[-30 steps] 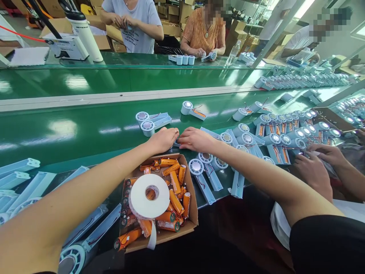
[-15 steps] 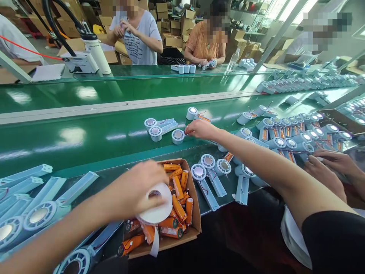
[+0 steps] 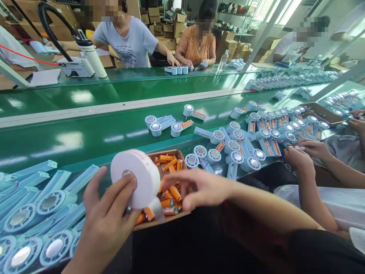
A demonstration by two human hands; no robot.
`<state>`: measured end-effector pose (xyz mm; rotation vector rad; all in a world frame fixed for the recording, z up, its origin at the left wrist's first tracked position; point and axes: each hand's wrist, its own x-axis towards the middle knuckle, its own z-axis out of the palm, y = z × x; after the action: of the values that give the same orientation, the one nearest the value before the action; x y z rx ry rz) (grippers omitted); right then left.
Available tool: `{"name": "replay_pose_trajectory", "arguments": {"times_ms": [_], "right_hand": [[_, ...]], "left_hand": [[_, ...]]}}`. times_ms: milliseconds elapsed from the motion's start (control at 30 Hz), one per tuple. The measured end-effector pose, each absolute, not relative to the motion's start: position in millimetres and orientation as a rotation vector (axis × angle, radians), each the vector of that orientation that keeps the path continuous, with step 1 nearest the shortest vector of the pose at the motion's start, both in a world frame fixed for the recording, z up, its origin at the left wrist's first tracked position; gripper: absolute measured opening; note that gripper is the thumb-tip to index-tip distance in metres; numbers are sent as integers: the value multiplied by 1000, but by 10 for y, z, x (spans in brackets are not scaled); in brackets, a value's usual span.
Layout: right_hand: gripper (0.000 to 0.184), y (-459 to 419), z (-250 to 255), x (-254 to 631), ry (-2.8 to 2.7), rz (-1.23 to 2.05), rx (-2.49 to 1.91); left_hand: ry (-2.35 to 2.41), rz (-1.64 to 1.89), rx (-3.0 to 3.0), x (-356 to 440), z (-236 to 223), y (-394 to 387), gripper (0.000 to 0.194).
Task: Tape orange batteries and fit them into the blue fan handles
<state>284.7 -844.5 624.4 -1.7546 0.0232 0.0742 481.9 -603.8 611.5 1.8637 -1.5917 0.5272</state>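
Observation:
A roll of white tape (image 3: 144,182) is in my left hand (image 3: 108,213), with fingertips pushed into its core and the thumb underneath. A short loose end of tape hangs from the roll's lower right side. My right hand (image 3: 202,186), slightly blurred, hovers just right of the roll with fingers apart and nothing visible in it. Beneath both hands is a cardboard box (image 3: 176,217) of orange wrapped batteries (image 3: 173,193) with thin wires. Beyond the box, a pale blue handheld-fan housing (image 3: 176,130) with an orange battery in its handle lies on the green conveyor belt (image 3: 94,133).
Many pale blue fan housings (image 3: 51,201) crowd the left; more housings (image 3: 235,146) spread over the right side. A co-worker's hands (image 3: 302,154) work close on my right. Across the belt, people sit by a white bottle (image 3: 94,61) and a clear bottle (image 3: 223,61).
My right hand has let go of the fan housing on the belt and come back toward me. My left hand has lifted the tape roll off the batteries and tilted it up.

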Motion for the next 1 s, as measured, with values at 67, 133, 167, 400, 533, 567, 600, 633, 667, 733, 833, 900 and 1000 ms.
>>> {"name": "replay_pose_trajectory", "arguments": {"times_ms": [67,133,167,400,533,567,600,633,667,733,833,900,1000], "right_hand": [[47,-7910,5995,2642,-152,226,-1655],[50,-7593,5808,2535,-324,299,-1666],[49,-7522,5759,2526,-337,293,-1697],[50,-7628,5998,2954,-166,332,-1614],[48,-7702,6057,3181,-503,599,-1722],[44,-7754,6056,3265,-389,548,-1891],[40,-7815,6050,3368,-197,442,-2098],[35,-7876,6038,3483,36,309,-2304],[32,-7932,6018,3606,264,183,-2478],[28,-8008,5957,3837,546,75,-2656],[20,-8059,5857,4030,577,112,-2593],[25,-8091,5845,4006,521,-12,-2349],[41,-8139,5976,3768,396,-278,-1845]], "left_hand": [[-1417,472,1935,4775,5960,-5954,67],[-1224,385,2012,4766,5820,-5838,55],[-1166,373,2032,4762,5777,-5777,49],[-1351,508,1964,4657,5896,-5554,26],[-876,186,2052,4709,5891,-5431,32],[-804,130,2048,4721,5867,-5405,37],[-778,109,2050,4725,5837,-5391,39],[-793,120,2059,4722,5805,-5390,37],[-840,145,2072,4713,5771,-5403,33],[-1000,222,2078,4686,5710,-5460,23],[-1249,410,2042,4660,5664,-5561,25],[-1385,533,2033,4655,5682,-5595,30],[-1531,660,2060,4641,5771,-5586,35]]}}
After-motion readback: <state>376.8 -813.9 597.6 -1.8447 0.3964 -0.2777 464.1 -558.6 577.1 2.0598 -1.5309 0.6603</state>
